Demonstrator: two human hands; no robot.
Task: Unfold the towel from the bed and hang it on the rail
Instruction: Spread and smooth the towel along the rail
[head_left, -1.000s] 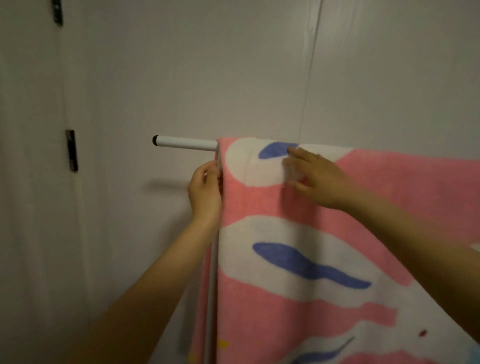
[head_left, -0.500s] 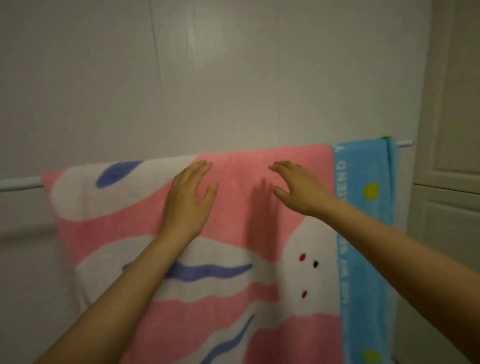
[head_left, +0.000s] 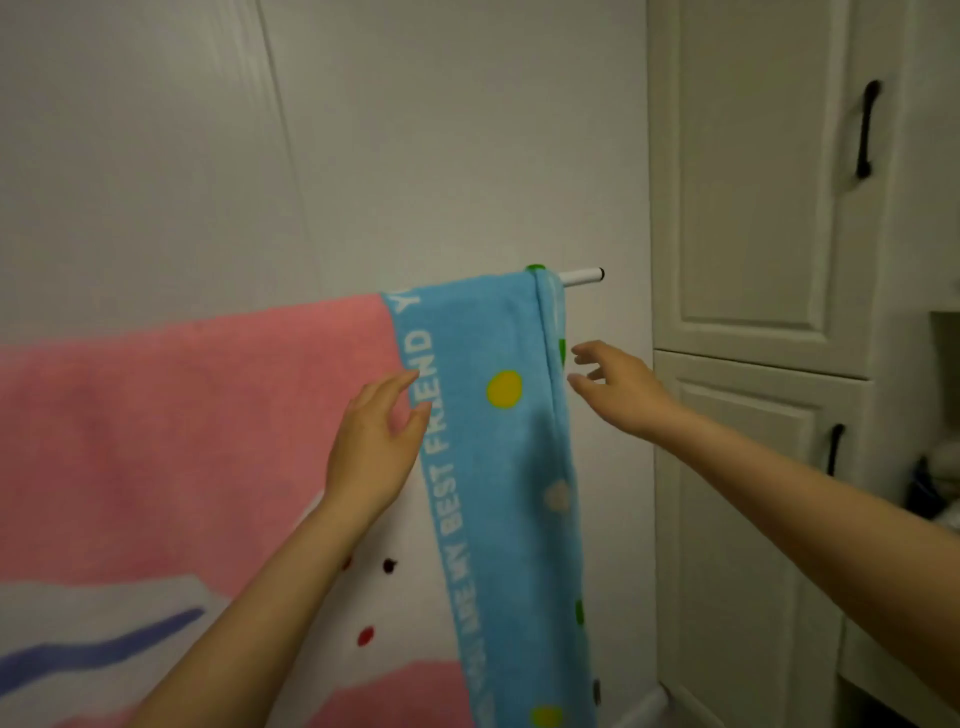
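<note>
Over the rail (head_left: 584, 276), against the white wall (head_left: 208, 156), the towel (head_left: 478, 415) hangs spread out; its wide part is pink with white and blue shapes, and its right end is a blue band with white letters and yellow and green dots. Only the short right end of the rail shows, with a black cap, just past the blue edge of the towel; the rest is covered by the cloth.

Both bare arms reach forward from below. The left hand (head_left: 371, 441) is in front of the towel where the pink meets the blue band; its fingers are loosely spread and slightly bent, and the fingertips are at the cloth, but I cannot tell if they really touch it; it pinches nothing. The right hand (head_left: 618, 387) is just beside the right edge of the towel, a little below the rail end; its fingers are spread apart and it holds nothing.

To the right stands a cream cabinet (head_left: 753, 208) with black handles (head_left: 866, 135).
</note>
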